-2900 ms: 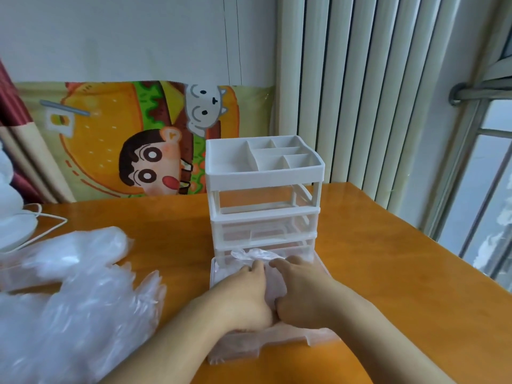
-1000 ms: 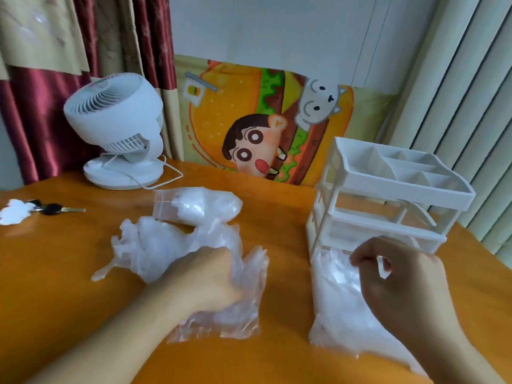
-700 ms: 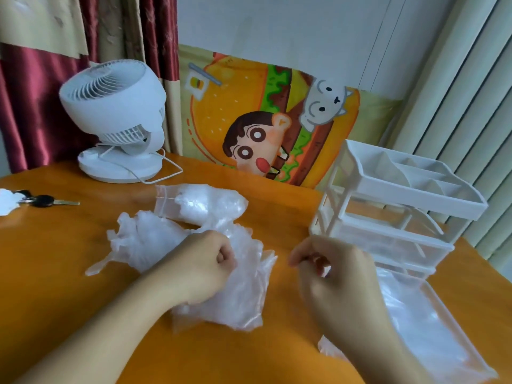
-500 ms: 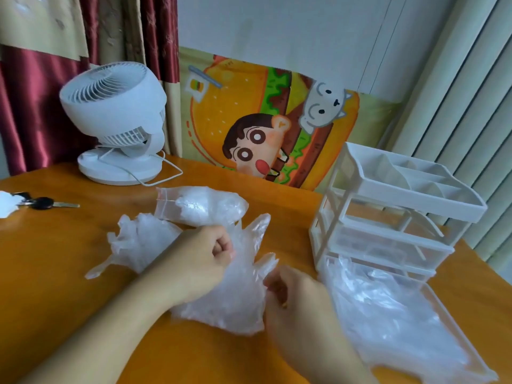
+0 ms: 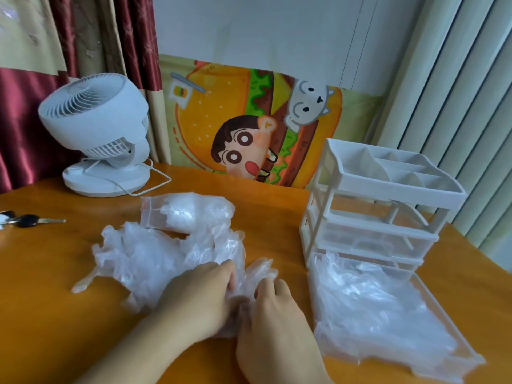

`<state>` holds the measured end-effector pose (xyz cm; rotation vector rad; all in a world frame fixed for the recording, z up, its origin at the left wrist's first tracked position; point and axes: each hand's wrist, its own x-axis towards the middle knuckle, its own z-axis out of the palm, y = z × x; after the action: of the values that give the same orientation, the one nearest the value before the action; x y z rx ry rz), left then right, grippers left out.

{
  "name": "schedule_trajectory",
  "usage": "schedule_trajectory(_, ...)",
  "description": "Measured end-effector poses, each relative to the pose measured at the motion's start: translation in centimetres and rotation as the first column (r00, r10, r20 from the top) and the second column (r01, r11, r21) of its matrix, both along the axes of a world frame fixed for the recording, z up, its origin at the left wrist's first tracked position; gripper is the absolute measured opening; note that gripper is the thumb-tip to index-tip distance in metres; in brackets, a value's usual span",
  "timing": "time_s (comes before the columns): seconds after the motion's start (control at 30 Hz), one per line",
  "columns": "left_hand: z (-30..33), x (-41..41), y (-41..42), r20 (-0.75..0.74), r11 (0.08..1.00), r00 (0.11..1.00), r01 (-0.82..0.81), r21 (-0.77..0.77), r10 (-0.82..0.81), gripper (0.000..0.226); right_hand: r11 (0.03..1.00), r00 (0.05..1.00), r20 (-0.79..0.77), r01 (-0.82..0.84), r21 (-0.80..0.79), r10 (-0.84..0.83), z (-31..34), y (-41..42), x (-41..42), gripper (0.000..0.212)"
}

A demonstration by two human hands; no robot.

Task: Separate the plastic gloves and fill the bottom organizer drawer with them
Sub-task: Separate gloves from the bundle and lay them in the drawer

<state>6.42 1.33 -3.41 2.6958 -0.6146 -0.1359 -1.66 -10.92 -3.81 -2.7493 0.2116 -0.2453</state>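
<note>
I see my left hand [image 5: 202, 297] and right hand [image 5: 273, 311] pinching the plastic gloves [image 5: 155, 256] together; the open bottom drawer [image 5: 443, 309] lies toward the worktop's right edge, nearest my right hand.

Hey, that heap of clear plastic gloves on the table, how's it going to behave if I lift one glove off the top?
The glove pile looks crumpled and film-thin, so a glove will probably hang limp. The layers look clingy, so neighbours may lift with it; both the left hand and right hand are working the heap. It probably weighs almost nothing and could drift if the fan runs.
</note>
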Motion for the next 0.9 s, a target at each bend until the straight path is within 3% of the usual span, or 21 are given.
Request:
schedule_trajectory(0.2, -1.0, 0.2, -0.6, 0.144, 0.999, 0.989, 0.043, -0.011, -0.041, 0.023, 0.999, 0.999, 0.034, -0.035, 0.029, 0.034, 0.2, -0.1, -0.2, 0.020)
schedule_trajectory(0.27, -1.2, 0.5, -0.4, 0.079, 0.979, 0.996, -0.019, -0.203, 0.035, 0.021, 0.996, 0.998, 0.070, -0.012, 0.091, 0.005, 0.3, -0.3, -0.4, 0.019)
schedule_trajectory(0.37, -1.0, 1.5, 0.6, 0.001, 0.870, 0.992, -0.113, -0.481, 0.130, 0.018, 0.967, 0.989, 0.139, 0.017, 0.256, -0.055, 0.2, -0.8, -0.6, 0.014)
schedule_trajectory(0.5, 0.5, 1.7, 1.4, -0.107, 0.647, 0.993, -0.108, -0.755, 0.042, 0.014, 0.826, 0.968, 0.204, 0.003, 0.564, -0.143, -0.7, -1.4, 0.0, 0.016)
schedule_trajectory(0.6, 1.3, 0.6, 1.0, -0.129, 0.592, 0.988, -0.057, -0.804, -0.080, 0.015, 0.662, 0.927, 0.330, -0.136, 0.737, -0.177, -0.4, -1.7, 0.2, 0.026)
schedule_trajectory(0.7, 1.7, -0.4, 0.4, -0.160, 0.584, 0.967, -0.015, -0.812, -0.197, 0.009, 0.577, 0.889, 0.441, -0.296, 0.761, -0.126, 0.5, -2.1, -0.1, 0.013)
schedule_trajectory(0.77, 1.8, -1.0, 0.5, -0.217, 0.532, 0.913, -0.001, -0.847, -0.344, 0.013, 0.559, 0.895, 0.442, -0.336, 0.758, -0.061, 0.8, -2.4, -0.2, 0.018)
schedule_trajectory(0.83, 2.2, -1.4, -0.2, -0.286, 0.485, 0.875, -0.068, -0.872, -0.391, 0.020, 0.600, 0.904, 0.426, -0.320, 0.733, -0.038, 0.6, -2.4, -0.4, 0.026)
schedule_trajectory(0.9, 1.7, -0.9, -0.6, -0.356, 0.399, 0.881, -0.219, -0.890, -0.311, 0.021, 0.665, 0.900, 0.436, -0.313, 0.678, -0.021, 0.6, -2.4, -0.5, 0.029)
